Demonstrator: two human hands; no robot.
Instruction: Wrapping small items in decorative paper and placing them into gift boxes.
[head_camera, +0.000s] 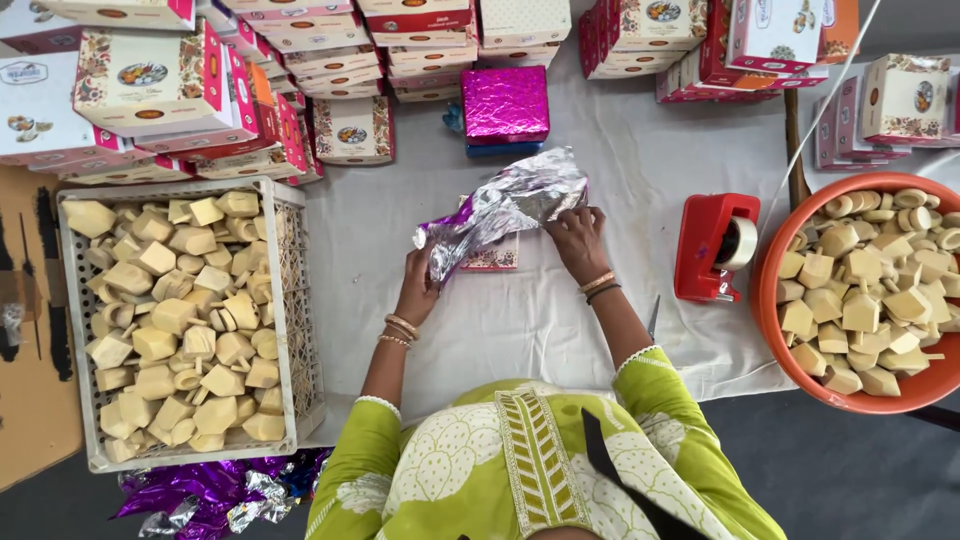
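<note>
My left hand (418, 285) and my right hand (578, 240) both grip a crinkled sheet of foil wrap (505, 205), silver on this side with purple at its edges. The sheet lies folded over a small printed box (492, 258), of which only the near edge shows. Both hands rest on the white cloth (620, 150) in front of me. Beyond the sheet stands a box wrapped in shiny purple foil (505, 103) on top of a blue one.
A white plastic crate (288, 300) of beige wooden pieces sits at the left. An orange tub (800, 385) of similar pieces sits at the right, beside a red tape dispenser (712, 245). Stacks of printed boxes (150, 85) line the far side. Purple foil scraps (205, 490) lie below the crate.
</note>
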